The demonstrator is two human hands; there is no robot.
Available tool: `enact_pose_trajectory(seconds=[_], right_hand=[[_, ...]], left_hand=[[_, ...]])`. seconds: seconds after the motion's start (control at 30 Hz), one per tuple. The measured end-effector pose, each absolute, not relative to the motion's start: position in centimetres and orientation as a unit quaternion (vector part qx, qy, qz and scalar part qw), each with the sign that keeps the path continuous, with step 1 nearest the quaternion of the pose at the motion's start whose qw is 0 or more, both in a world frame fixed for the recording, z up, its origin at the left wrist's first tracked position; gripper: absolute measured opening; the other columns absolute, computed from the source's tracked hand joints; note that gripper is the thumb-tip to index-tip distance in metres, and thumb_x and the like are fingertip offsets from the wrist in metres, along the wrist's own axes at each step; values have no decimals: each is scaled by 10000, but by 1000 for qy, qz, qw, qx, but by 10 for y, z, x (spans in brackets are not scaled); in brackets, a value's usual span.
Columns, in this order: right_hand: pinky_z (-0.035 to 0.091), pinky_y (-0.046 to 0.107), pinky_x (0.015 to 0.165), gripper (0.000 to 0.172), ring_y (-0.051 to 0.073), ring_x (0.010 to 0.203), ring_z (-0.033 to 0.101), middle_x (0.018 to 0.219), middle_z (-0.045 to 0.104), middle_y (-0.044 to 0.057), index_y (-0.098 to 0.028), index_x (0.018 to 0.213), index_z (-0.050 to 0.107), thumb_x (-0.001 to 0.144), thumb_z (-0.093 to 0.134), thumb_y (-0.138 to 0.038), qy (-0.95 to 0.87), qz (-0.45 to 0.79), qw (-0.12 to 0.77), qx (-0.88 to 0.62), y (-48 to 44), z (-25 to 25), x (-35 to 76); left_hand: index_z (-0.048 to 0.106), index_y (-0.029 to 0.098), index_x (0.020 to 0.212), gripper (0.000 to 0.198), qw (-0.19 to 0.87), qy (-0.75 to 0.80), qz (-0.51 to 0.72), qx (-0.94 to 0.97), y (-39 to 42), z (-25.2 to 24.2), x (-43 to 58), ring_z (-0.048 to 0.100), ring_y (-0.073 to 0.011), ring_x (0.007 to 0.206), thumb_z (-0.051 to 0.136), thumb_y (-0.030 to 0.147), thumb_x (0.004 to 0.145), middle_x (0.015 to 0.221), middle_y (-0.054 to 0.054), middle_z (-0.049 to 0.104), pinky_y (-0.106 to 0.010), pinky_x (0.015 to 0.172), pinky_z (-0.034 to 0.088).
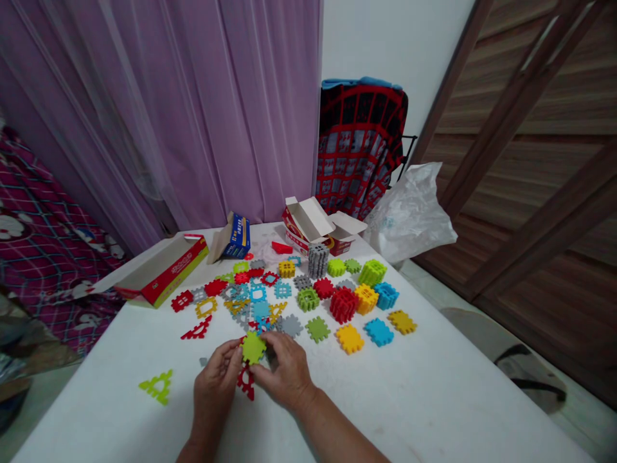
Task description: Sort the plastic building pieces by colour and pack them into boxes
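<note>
A lime-green toothed building tile (253, 348) is held just above the table's near part. On its left edge are the fingertips of my left hand (216, 378), curled closed. My right hand (288, 373) pinches the same tile from the right with thumb and fingers. Under the tile, between my hands, shows a red triangular frame piece (246, 382); whether it is joined to the tile I cannot tell. A green triangular frame piece (158, 387) lies to the left, and a red one (197, 328) lies farther back.
Loose tiles and window pieces, such as a yellow frame (206, 307), spread beyond my hands. Stacks stand at right, including red tiles (344, 305) and grey tiles (318, 260). Opened cartons (180, 273), (236, 235), (308, 225) line the back; a plastic bag (409, 212) hangs at the right edge.
</note>
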State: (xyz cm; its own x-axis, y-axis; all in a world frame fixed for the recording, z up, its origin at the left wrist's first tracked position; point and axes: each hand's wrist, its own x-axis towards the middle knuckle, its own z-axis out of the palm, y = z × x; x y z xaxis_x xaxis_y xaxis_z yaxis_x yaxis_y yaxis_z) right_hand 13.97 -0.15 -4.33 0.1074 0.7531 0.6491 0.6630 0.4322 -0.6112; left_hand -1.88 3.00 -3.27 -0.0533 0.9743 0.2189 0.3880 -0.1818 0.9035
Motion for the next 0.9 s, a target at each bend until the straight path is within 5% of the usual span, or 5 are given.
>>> enact_pose_trajectory(seconds=[0.9], right_hand=[[559, 317, 808, 397, 205, 859, 696, 976, 746, 62, -201, 1099, 648, 711, 710, -257, -612, 53, 510, -603, -6, -38, 146]], left_hand=[[673, 228, 950, 388, 359, 539, 457, 609, 30, -25, -14, 727, -185, 686, 555, 559, 787, 807, -35, 774, -300, 684, 609]])
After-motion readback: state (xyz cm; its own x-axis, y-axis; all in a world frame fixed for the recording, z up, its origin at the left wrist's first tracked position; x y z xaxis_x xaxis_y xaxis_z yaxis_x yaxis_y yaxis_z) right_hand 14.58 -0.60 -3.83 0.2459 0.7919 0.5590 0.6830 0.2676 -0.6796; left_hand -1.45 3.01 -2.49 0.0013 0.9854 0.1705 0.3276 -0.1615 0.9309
